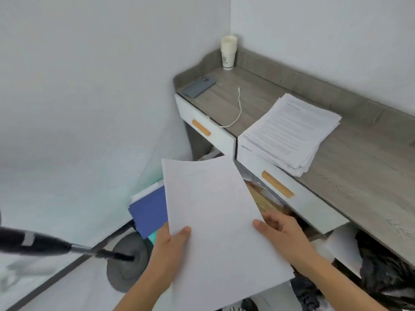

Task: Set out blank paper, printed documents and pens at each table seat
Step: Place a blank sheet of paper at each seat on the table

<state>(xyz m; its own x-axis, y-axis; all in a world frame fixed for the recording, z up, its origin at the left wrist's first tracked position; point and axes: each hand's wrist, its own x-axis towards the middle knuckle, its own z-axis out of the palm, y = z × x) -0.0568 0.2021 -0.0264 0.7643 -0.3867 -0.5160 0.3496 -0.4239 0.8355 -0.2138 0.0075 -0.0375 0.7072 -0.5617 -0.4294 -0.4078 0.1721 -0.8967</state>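
Both hands are on the blank paper [215,221]: the left hand [170,243] pinches its near-left edge, thumb on top, and the right hand [283,232] grips the right edge. The sheets are held just in front of the desk [363,171]. The printed documents [292,131] sit stacked at the desk's front edge, well apart from the phone [198,86] at its far corner

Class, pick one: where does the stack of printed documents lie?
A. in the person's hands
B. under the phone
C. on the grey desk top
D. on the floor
C: the printed documents lie on the desk top, while the left hand and right hand hold blank paper.
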